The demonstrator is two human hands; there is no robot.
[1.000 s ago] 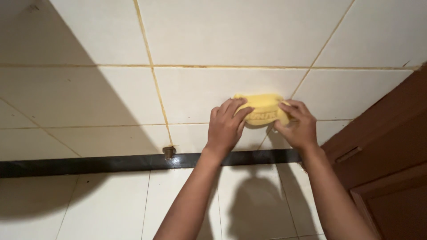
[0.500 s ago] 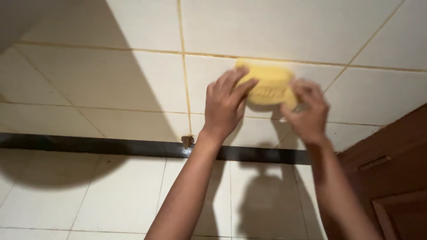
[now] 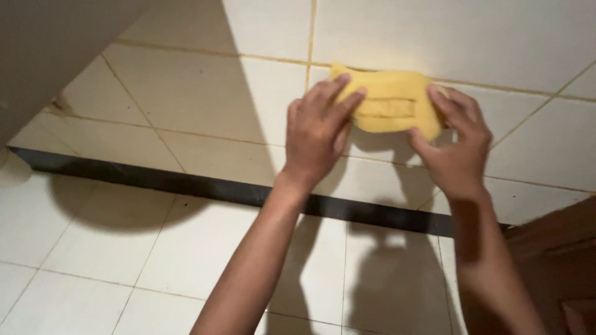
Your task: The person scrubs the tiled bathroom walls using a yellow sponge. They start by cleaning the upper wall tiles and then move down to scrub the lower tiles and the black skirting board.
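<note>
Cloth (image 3: 388, 105), yellow and folded into a thick pad, lies pressed flat against the pale wall tile (image 3: 186, 93), just below a horizontal grout line (image 3: 496, 90) and to the right of a vertical one. The left hand (image 3: 316, 133) covers its left end with fingers spread over the fabric, a flat pressing grip rather than a pinch; the right hand (image 3: 456, 146) has a narrow grip, thumb and fingers closed on the pad's right lower corner. Wiping well here looks to call for even palm pressure so the folds stay stacked, and for strokes running along the grout seams where grime tends to gather. Left of the grip lies a broad stretch of open tile, partly in shadow, running to a grey slanted surface (image 3: 56, 49) at the corner. Below the grip a dark band (image 3: 186, 186) crosses the wall. Right of the grip the room is tighter: a brown wooden door (image 3: 552, 260) closes it off.
</note>
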